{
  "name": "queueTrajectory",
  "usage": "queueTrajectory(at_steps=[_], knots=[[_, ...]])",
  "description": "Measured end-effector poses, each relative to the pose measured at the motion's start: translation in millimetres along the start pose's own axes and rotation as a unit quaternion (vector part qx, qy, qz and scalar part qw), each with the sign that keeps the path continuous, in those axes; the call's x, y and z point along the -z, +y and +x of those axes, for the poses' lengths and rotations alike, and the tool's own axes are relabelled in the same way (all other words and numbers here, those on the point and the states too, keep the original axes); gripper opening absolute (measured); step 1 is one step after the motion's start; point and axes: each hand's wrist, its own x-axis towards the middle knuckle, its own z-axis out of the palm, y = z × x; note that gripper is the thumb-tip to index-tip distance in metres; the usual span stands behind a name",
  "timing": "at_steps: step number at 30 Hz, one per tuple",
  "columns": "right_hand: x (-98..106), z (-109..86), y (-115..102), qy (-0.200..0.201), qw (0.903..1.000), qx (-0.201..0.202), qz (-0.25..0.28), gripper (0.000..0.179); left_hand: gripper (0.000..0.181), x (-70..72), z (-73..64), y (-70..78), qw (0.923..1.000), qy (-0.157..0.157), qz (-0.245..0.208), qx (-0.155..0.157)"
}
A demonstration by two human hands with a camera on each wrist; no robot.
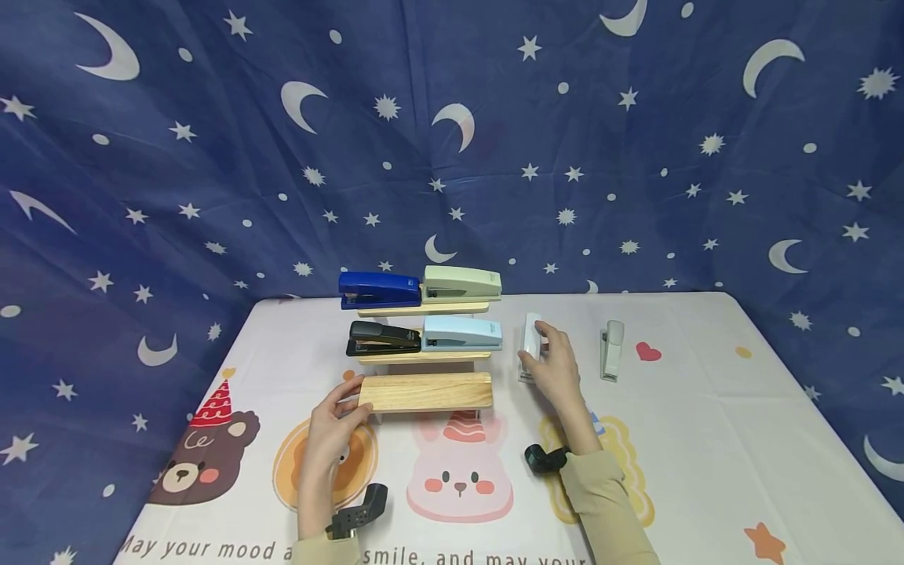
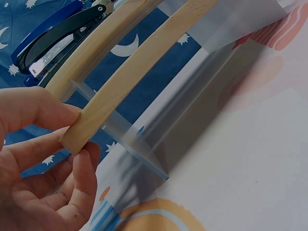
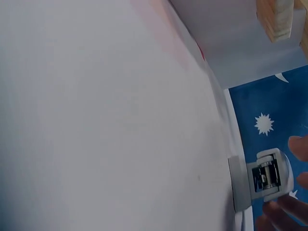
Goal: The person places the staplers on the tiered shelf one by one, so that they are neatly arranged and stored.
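Observation:
A stepped rack stands mid-table; its bare lowest wooden shelf [image 1: 425,392] is pinched at the left end between the thumb and fingers of my left hand [image 1: 332,420]. The left wrist view shows this wooden board [image 2: 139,67] gripped at its tip. On the right, my right hand [image 1: 554,365] holds a white stapler [image 1: 530,339] that rests on the table, fingers and thumb spread along its body. In the right wrist view the stapler's front end [image 3: 267,175] faces the camera, and the fingers are partly cut off by the frame.
A dark blue stapler [image 1: 380,290] and a pale green stapler [image 1: 462,284] sit on the top shelf. Below them are a black stapler [image 1: 384,337] and a light blue stapler [image 1: 462,333]. A grey-white stapler [image 1: 611,351] lies farther right. A starry curtain [image 1: 494,220] hangs behind.

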Motion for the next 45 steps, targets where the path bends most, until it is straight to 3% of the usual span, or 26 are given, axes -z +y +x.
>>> queueTrajectory(at_steps=[20,45], knots=[[-8,4.5,0,0.003,0.9999,-0.012,-0.01,0.072,0.053,-1.0,-0.2,-1.0,1.0,0.002,0.0,-0.008],[3,3.1,8,-0.019,0.9989,-0.038,0.018,0.07,0.054,-1.3,1.9,-1.9,0.9999,0.003,0.01,-0.002]])
